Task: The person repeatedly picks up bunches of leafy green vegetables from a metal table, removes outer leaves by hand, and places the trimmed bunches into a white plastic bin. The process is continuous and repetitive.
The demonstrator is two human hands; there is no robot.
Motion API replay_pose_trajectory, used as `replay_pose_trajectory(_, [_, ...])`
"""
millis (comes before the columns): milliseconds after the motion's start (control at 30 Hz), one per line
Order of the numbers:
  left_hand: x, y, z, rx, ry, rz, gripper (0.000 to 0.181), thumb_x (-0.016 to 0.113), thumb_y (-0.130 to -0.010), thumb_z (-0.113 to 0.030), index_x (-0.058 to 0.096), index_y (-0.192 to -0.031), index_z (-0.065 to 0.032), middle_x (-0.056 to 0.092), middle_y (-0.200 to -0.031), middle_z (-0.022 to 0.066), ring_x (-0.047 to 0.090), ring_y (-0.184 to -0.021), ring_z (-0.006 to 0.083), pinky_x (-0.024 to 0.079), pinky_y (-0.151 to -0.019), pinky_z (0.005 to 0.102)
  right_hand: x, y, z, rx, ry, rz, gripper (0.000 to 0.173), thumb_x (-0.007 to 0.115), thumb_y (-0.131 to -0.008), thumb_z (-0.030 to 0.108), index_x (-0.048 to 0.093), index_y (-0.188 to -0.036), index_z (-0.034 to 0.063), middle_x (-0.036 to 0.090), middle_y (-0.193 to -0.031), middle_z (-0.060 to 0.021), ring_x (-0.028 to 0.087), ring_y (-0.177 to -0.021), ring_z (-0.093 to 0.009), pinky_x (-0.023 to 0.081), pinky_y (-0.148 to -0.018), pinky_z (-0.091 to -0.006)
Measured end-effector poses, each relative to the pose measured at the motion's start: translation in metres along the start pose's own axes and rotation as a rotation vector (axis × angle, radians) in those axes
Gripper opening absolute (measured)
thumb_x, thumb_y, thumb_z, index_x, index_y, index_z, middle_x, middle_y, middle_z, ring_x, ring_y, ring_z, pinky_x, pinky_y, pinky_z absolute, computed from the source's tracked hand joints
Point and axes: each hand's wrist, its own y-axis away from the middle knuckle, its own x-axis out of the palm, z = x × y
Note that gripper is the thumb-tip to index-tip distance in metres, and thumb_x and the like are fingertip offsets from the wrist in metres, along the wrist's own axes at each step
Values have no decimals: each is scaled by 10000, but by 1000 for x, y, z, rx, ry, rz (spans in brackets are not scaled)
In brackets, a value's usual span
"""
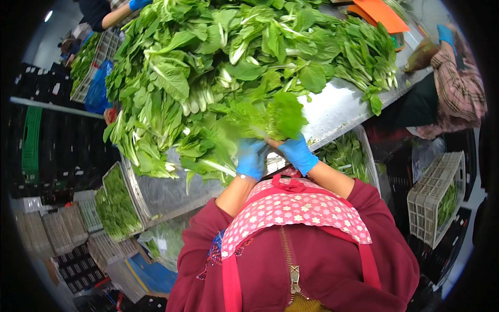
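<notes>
In blue gloves with bare fingertips, both my hands are at the near edge of a metal table (335,105). My left hand (251,158) is blurred and sits at the base of some leafy greens (249,117); its grip cannot be made out. My right hand (297,152) holds a bright green leafy vegetable (287,115) by its lower end, the leaves pointing away from me. Beyond both hands lies a large heap of leafy greens with white stalks (234,43), spread over much of the table. A loose white stalk (218,165) lies beside my left hand.
Crates of greens stand at the table's left (117,202) and under its right edge (347,156). Another plastic crate (434,199) is at far right. Co-workers' gloved hands show at top left (138,4) and right (446,35). An orange board (384,15) lies at the back.
</notes>
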Motion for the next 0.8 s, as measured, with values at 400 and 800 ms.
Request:
replay_pose_trajectory(400, [-56, -65, 6, -231, -295, 8, 396, 499, -903, -275, 531, -1246, -81, 577, -1213, 55, 524, -1095, 171, 358, -953, 329, -106, 47, 21, 182, -354, -485, 363, 655, -794, 169, 540, -1088, -10, 625, -870, -83, 578, -710, -132, 489, -591, -277])
replay_pose_trajectory(800, [-16, -47, -17, -312, -363, 86, 393, 550, -871, -199, 511, -1226, -34, 590, -1109, 79, 575, -1046, 259, 450, -847, 396, -425, 282, 165, -477, -612, -1440, 411, 394, -968, 342, 555, -1131, 1, 593, -1141, -133, 542, -1078, -254, 408, -961, -363])
